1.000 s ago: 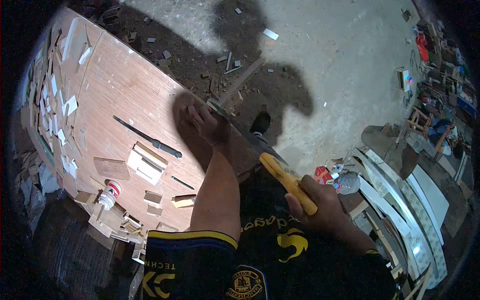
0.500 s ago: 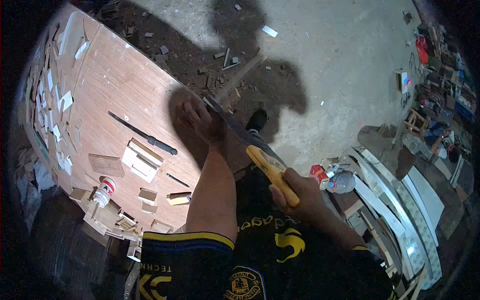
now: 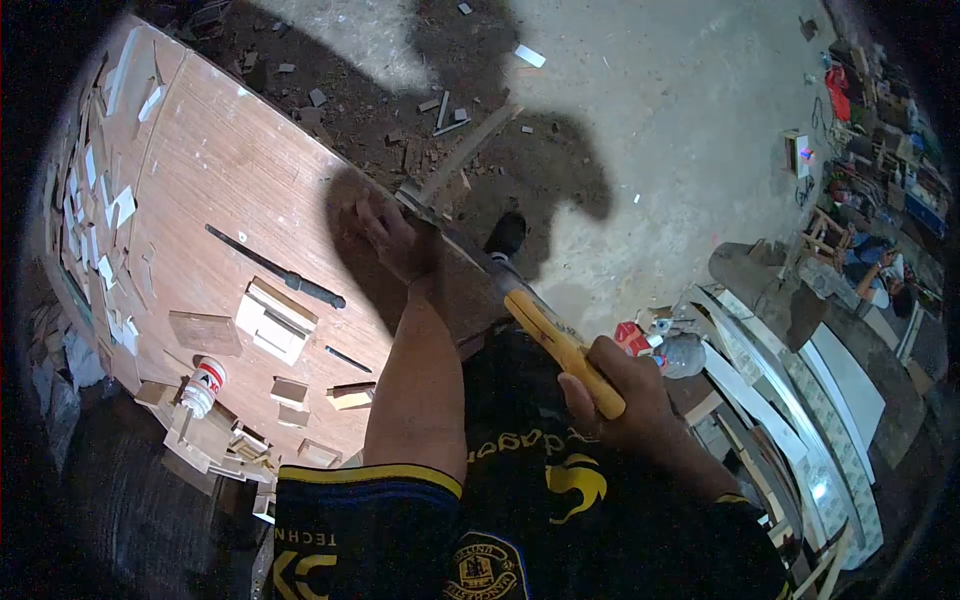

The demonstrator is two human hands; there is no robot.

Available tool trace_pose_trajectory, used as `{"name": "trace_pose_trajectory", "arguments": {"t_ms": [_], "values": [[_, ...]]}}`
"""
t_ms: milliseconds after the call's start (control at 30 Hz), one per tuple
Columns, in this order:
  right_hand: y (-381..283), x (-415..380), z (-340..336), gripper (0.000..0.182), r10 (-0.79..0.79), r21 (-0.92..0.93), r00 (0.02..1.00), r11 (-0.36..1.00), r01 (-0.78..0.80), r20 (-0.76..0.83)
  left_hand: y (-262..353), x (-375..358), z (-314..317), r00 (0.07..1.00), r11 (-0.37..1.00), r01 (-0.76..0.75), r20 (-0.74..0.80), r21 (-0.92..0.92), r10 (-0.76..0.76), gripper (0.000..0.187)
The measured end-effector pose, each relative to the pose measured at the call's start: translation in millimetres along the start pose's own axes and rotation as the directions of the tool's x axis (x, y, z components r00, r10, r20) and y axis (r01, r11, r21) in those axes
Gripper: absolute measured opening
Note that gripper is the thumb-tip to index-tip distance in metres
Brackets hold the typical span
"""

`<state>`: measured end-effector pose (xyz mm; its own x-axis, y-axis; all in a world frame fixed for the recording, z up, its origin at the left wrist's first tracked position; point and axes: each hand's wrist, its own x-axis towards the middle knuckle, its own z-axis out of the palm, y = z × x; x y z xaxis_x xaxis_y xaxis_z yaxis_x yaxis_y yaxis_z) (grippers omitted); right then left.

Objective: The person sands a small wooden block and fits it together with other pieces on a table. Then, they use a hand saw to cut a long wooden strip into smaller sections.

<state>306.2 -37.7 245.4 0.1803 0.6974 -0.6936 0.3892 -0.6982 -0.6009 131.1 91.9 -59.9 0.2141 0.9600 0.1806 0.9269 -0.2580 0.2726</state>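
Note:
My right hand (image 3: 635, 395) is wrapped round the yellow handle of a handsaw (image 3: 562, 350). Its blade slants up and left, along the outer side of my left hand, to the table's edge. My left hand (image 3: 398, 240) rests at that edge in deep shadow, fingers bent and pressed down. A small pale-edged piece (image 3: 410, 197) shows at the fingertips, beside the blade; most of it is hidden. On the tabletop (image 3: 230, 150), left of my left hand, lies a long dark slender tool (image 3: 275, 265) with a thicker handle end.
Small wooden pieces (image 3: 278, 320), a thin dark stick (image 3: 348, 359) and a white jar with a red label (image 3: 204, 386) occupy the near table. White offcuts (image 3: 120, 207) lie at far left. Wood scraps litter the floor (image 3: 640, 120). Long boards (image 3: 800, 400) and a clear bottle (image 3: 684, 356) are at right.
My right hand has drawn the handsaw back, down and to the right, toward my body. My left hand stays at the table's edge. The whole view has shifted slightly.

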Motion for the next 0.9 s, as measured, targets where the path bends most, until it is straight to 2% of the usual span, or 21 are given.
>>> {"name": "trace_pose_trajectory", "arguments": {"t_ms": [67, 133, 167, 200, 267, 333, 367, 500, 567, 633, 700, 800, 867, 900], "values": [[-4.4, -7.0, -4.9, 0.029, 0.011, 0.019, 1.0, 1.0, -0.01, -0.017, 6.6, 3.2, -2.5, 0.999, 0.998, 0.026, -0.031, -0.064, -0.028, 0.054], [-7.0, -16.9, -6.3, 0.029, -0.048, -0.078, 0.997, 0.996, 0.053, 0.068, 7.0, 11.4, -6.0, 0.996, 0.992, 0.055, -0.065, -0.112, -0.063, 0.054], [-6.3, -15.2, -4.4, 0.029, -0.043, -0.074, 0.996, 0.996, 0.049, 0.076, 6.1, 11.8, -8.6, 0.995, 0.996, -0.018, -0.103, -0.092, 0.008, 0.053], [-4.4, -11.6, -2.8, 0.028, -0.067, -0.043, 0.998, 0.997, 0.068, 0.022, 5.2, 10.8, -9.3, 0.987, 0.993, -0.089, -0.141, -0.072, 0.078, 0.052], [0.9, -2.9, 2.1, 0.028, -0.1, -0.02, 0.994, 0.995, 0.099, -0.032, -4.2, 6.6, 5.9, 0.989, 0.998, -0.058, -0.137, -0.035, 0.053, 0.05], [4.7, 6.5, 11.0, 0.029, -0.168, -0.215, 0.984, 0.96, 0.178, 0.062, -9.8, 6.8, 16.2, 0.989, 0.999, -0.044, -0.142, -0.003, 0.043, 0.047], [-4.3, 3.1, 3.4, 0.028, -0.081, -0.061, 0.995, 0.994, 0.085, 0.058, -3.8, 13.7, 3.5, 0.99, 0.997, -0.061, -0.122, 0.044, 0.066, 0.045], [2.1, 1.1, -1.8, 0.029, -0.103, -0.124, 0.993, 0.986, 0.109, 0.053, -2.5, 11.7, -14.5, 0.996, 0.993, -0.093, 0.02, 0.072, 0.092, 0.042], [18.9, 22.5, 18.3, 0.028, -0.131, 0.01, 0.991, 0.991, 0.13, 0.028, 6.2, 14.2, -18.4, 0.992, 0.989, -0.118, -0.032, 0.089, 0.122, 0.044], [12.2, 21.6, 14.4, 0.027, -0.139, -0.036, 0.99, 0.99, 0.14, 0.022, 5.2, 15.8, -12.9, 0.983, 0.981, -0.157, -0.081, 0.114, 0.166, 0.047], [7.6, 16.4, 12.6, 0.027, -0.126, -0.081, 0.992, 0.989, 0.126, 0.014, 4.5, 10.9, -0.5, 0.998, 0.987, 0.001, -0.057, -0.158, -0.01, 0.053], [0.5, 20.0, 8.6, 0.027, -0.161, -0.103, 0.986, 0.981, 0.165, 0.048, 1.0, 12.1, -7.1, 0.998, 0.995, -0.062, -0.005, -0.084, 0.062, 0.055], [-9.2, 19.2, 2.0, 0.027, 0.045, -0.007, 0.998, 0.999, -0.044, 0.039, 10.3, 14.5, -18.8, 0.999, 0.995, -0.038, 0.017, -0.096, 0.04, 0.053], [-5.4, 15.7, 4.9, 0.027, 0.052, -0.003, 0.998, 0.999, -0.052, 0.046, 12.8, 11.9, -24.7, 0.999, 0.993, -0.023, 0.041, -0.112, 0.028, 0.051]]}}
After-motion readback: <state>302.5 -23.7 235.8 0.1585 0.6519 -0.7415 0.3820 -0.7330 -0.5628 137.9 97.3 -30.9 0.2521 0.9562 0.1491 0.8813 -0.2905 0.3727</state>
